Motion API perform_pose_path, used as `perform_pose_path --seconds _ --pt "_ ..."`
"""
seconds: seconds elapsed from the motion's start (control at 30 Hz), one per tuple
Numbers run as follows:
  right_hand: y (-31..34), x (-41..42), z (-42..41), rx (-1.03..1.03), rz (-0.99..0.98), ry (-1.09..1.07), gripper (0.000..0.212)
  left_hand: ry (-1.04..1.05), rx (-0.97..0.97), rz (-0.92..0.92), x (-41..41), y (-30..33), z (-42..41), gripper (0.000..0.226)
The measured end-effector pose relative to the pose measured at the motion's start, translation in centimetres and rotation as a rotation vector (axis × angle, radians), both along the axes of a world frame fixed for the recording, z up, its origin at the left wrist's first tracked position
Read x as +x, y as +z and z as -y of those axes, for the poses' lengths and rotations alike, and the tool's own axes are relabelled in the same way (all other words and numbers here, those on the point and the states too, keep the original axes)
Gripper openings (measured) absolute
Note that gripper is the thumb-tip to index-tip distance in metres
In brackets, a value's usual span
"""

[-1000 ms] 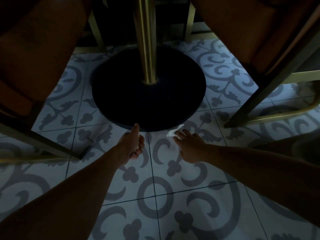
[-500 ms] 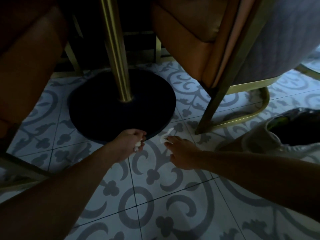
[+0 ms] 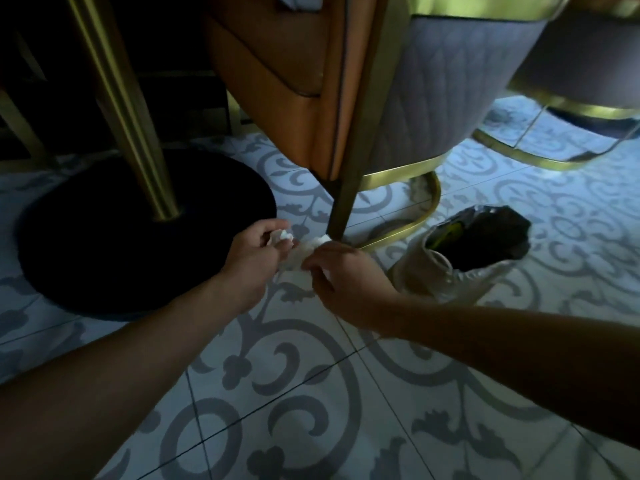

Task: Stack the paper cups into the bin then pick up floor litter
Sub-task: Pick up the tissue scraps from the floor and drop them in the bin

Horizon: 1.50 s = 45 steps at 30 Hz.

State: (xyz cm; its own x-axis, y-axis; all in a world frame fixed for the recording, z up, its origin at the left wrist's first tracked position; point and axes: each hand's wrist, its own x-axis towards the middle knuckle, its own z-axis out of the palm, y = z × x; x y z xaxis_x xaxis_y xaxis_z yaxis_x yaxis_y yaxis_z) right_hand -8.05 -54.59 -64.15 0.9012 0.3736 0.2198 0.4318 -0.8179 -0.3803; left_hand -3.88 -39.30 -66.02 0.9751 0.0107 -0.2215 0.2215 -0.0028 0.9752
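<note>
1. Setting: dim space under a table, patterned tile floor (image 3: 311, 393). The view has swung right since a second ago. The round black table base (image 3: 104, 244) with its brass post (image 3: 121, 98) now sits far left, and the orange-and-grey chair (image 3: 346, 98) fills the far centre.

2. Bin (image 3: 446, 271): a lined bin with a dark interior, on the floor at the right, just beside the right forearm. It was out of view a second ago. Something yellow-green shows inside; cannot tell in this light whether stacked cups are in there.

3. Left hand (image 3: 256, 254): fingers curled closed around a small white paper scrap (image 3: 284, 234), which pokes out at the fingertips. A second ago this hand was a bare loose fist at the base's edge, so one piece has been collected.

4. Right hand (image 3: 343, 275): fingers pinched onto a crumpled white tissue (image 3: 311, 247). That piece lay flat on the tile under the fingertips before; now it is bunched and looks lifted, close to the brass chair leg (image 3: 341, 209). The two hands nearly touch.

5. Judgement: litter stage under way, both visible pieces in hand. Next likely step is carrying them right to the bin; small scraps could slip from a loose grip.
</note>
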Motion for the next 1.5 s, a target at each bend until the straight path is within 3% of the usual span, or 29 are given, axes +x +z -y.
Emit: perform_pose_path --seconds 0.23,0.47,0.8,1.07,1.3,1.5 --pt "4.0 -0.7 6.0 0.122 0.179 -0.093 0.021 -0.069 -0.098 0.062 -0.1 2.3 5.9 0.023" --pt "6.2 -1.2 13.5 0.231 0.288 -0.379 0.019 -0.092 -0.321 0.058 0.8 4.5 10.7 0.020" --pt "5.2 -1.0 18.9 0.205 0.082 -0.559 0.016 -0.273 -0.356 0.151 0.9 5.2 15.7 0.019" --pt "4.6 -1.2 19.9 0.104 0.072 -0.570 0.013 -0.320 0.060 0.342 1.0 3.9 17.1 0.022" --pt "4.5 -0.9 20.3 0.136 0.071 -0.612 0.015 -0.409 0.366 0.604 0.8 2.9 17.1 0.008" --pt "4.2 -0.7 20.0 0.121 0.048 -0.578 0.015 -0.470 0.543 0.653 0.8 2.7 17.3 0.017"
